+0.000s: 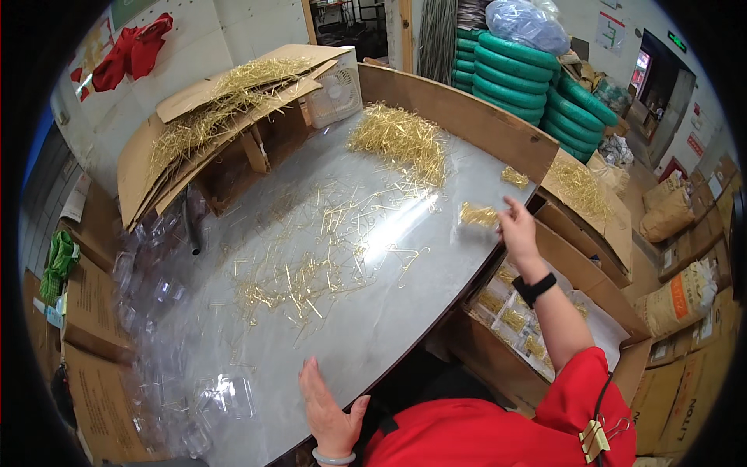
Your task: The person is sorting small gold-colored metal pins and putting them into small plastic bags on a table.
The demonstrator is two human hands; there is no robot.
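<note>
Thin gold wire hooks (292, 284) lie scattered over the grey metal tabletop (334, 366), with a dense heap (401, 140) of them at the back. At the table's right edge, my right hand (520, 233) grips the side of a small clear plastic box (477, 215) filled with gold hooks; the box looks slightly blurred. Just beyond it sits another filled box (513, 177). My left hand (328, 411) is open above the near edge, fingers together and thumb apart, holding nothing. Empty clear boxes (224, 395) are piled along the table's left side.
A carton (634, 354) right of the table contains several filled boxes. Cardboard sheets (140, 183) bearing more hooks cover a wooden shelf at the back left, beside a white fan (334, 93). A wooden board (482, 128) borders the far edge; green coils (513, 74) stand behind it.
</note>
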